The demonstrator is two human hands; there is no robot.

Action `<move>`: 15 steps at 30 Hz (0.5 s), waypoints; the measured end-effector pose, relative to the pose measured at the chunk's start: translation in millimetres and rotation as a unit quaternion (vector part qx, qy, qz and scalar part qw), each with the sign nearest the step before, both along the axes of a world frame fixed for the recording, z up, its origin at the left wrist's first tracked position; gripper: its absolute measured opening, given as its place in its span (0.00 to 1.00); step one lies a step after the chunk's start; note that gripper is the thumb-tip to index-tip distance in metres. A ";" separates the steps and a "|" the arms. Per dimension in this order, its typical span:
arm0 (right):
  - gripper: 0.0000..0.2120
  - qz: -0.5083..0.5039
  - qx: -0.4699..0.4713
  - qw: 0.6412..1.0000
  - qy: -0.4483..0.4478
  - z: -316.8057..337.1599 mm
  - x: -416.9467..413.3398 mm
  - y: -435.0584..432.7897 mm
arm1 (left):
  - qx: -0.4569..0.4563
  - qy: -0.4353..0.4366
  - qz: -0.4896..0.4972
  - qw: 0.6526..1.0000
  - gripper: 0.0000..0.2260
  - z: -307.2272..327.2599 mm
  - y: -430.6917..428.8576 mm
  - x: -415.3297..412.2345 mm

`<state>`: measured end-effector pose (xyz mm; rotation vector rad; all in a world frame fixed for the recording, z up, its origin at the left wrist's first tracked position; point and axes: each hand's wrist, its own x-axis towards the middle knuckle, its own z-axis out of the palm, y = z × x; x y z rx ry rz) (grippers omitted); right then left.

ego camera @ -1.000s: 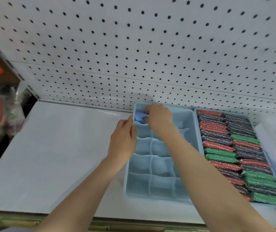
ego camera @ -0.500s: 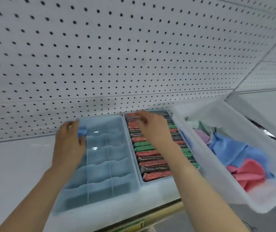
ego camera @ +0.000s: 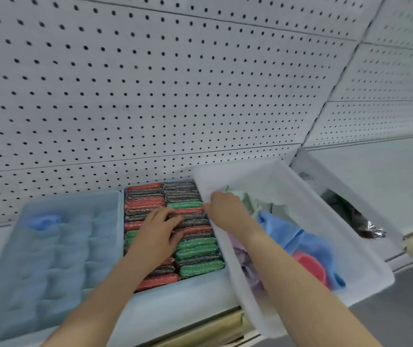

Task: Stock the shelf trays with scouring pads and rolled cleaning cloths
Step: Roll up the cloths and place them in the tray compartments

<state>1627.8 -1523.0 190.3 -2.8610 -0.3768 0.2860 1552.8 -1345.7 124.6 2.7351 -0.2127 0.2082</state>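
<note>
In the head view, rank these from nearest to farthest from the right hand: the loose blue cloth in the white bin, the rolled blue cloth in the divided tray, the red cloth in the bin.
Measured from the right hand, at the white plastic bin's back left corner:
1. Loose blue cloth, in the bin, just to its right.
2. Red cloth, nearer the bin's front.
3. Rolled blue cloth, far left, back corner of the light blue divided tray.

No readable text, label, brand, number or sign anywhere: none on pegboard (ego camera: 150,83), trays, scouring pads (ego camera: 190,249) or white bin (ego camera: 365,271). View motion-blurred.
</note>
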 end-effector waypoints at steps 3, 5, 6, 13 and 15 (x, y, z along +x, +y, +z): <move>0.12 0.027 0.042 0.997 0.053 3.3 15.8 -2.7 | 0.009 -0.009 0.017 1.000 0.18 -7.5 0.7 -0.6; 0.10 0.020 0.073 0.996 0.049 1.1 31.3 -23.7 | 0.002 -0.022 0.025 0.999 0.17 -9.7 -0.3 -3.0; 0.08 -0.003 0.079 0.996 0.034 -1.6 41.4 -38.3 | -0.001 -0.032 0.027 0.999 0.16 -10.2 -1.4 -4.2; 0.27 0.025 -0.020 0.998 0.057 -39.7 103.6 -90.3 | -0.006 -0.031 0.056 0.998 0.17 -7.8 -10.4 -8.5; 0.20 0.031 -0.001 0.998 0.058 -42.9 109.3 -87.5 | -0.019 -0.004 0.060 0.998 0.18 -5.4 -10.7 -9.5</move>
